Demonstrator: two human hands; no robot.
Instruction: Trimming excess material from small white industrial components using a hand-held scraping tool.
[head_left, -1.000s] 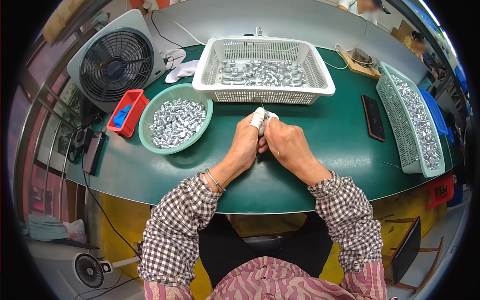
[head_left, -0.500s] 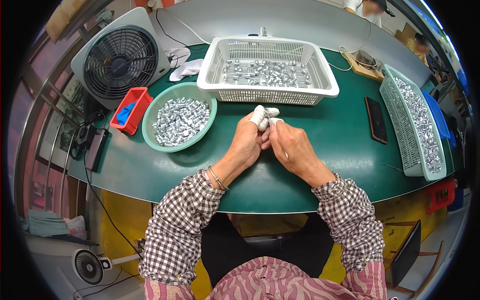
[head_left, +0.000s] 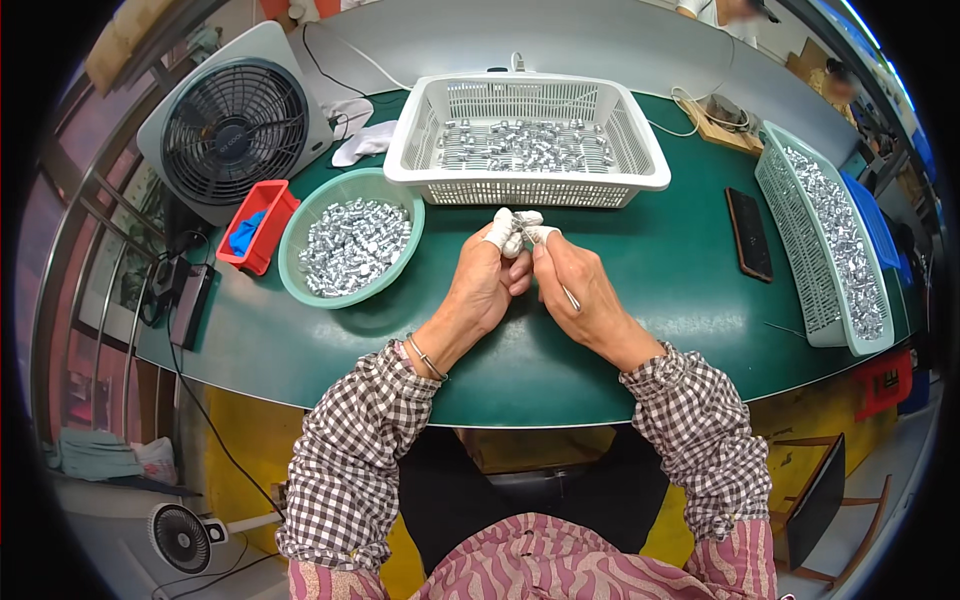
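Observation:
In front of the white basket, my two hands meet at the fingertips over the green table. My left hand (head_left: 481, 283) is closed, white covers on its thumb and fingertips, pinching a small silver metal part (head_left: 518, 225) mostly hidden by the fingers. From the right, my right hand (head_left: 580, 283) grips a slim metal hand tool (head_left: 572, 298) whose rear end sticks out below the palm. Its working end points at the left fingertips, too small to make out. A white cover also shows on a right-hand finger.
Silver metal parts fill a green bowl (head_left: 290, 262) on the left and a pale green basket (head_left: 808, 268) on the right; more lie in the white basket (head_left: 527, 193). A red bin (head_left: 277, 222), a fan (head_left: 235, 130) and a phone (head_left: 748, 235) stand or lie around.
The whole view has shifted slightly. My fingertips have drawn a little apart, and more of the tool shows between and below the fingers of my right hand.

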